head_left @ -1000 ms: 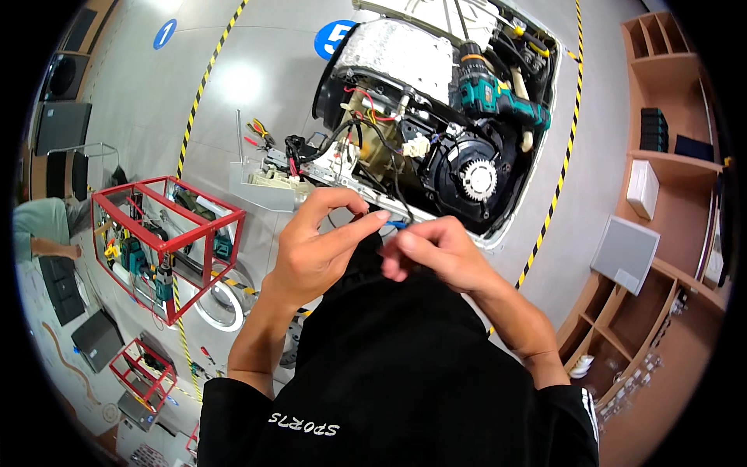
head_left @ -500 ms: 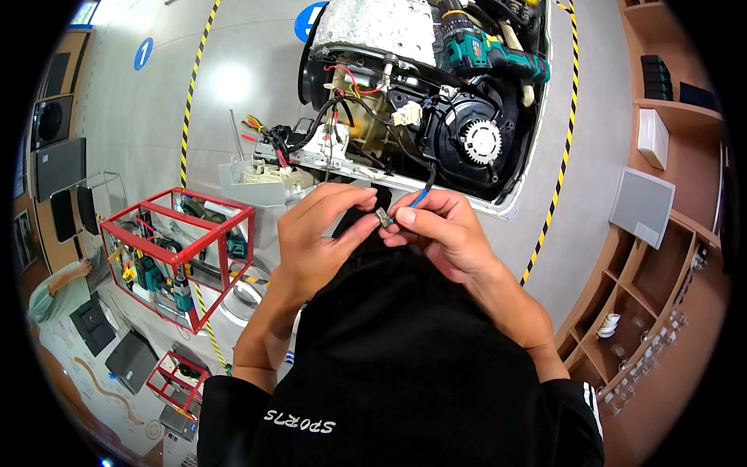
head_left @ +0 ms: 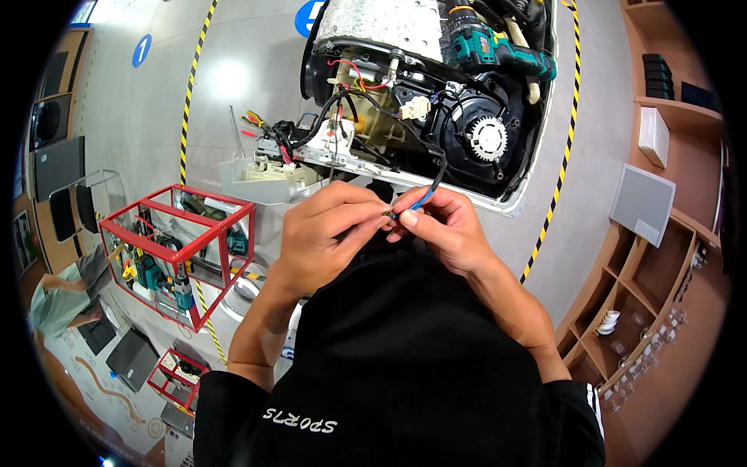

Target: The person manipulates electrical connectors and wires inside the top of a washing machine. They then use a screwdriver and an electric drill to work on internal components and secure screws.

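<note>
My right hand [head_left: 445, 228] pinches a blue wire [head_left: 422, 200] that comes from a black-sleeved cable [head_left: 442, 163] of the opened appliance [head_left: 366, 159]. At the wire's end is a small metal terminal [head_left: 390, 214], mostly covered by fingers. My left hand [head_left: 323, 233] is closed, its thumb and fingertips pinching this terminal from the left. Both hands meet just in front of the appliance's white near edge. Behind them, loose wiring and a white connector [head_left: 416, 107] lie over the appliance, beside a black housing with a white gear [head_left: 488, 138].
A green cordless drill [head_left: 494, 53] lies on the appliance. Pliers [head_left: 255, 120] and a grey plastic part [head_left: 264, 183] are at its left. On the left stands a red frame rack [head_left: 179, 253] holding tools; wooden shelves [head_left: 646, 272] line the right. Another person [head_left: 70, 292] is at far left.
My left fingers have closed in to the right onto the terminal, which showed openly between the hands before. The right hand keeps its grip on the blue wire. The other person has shifted.
</note>
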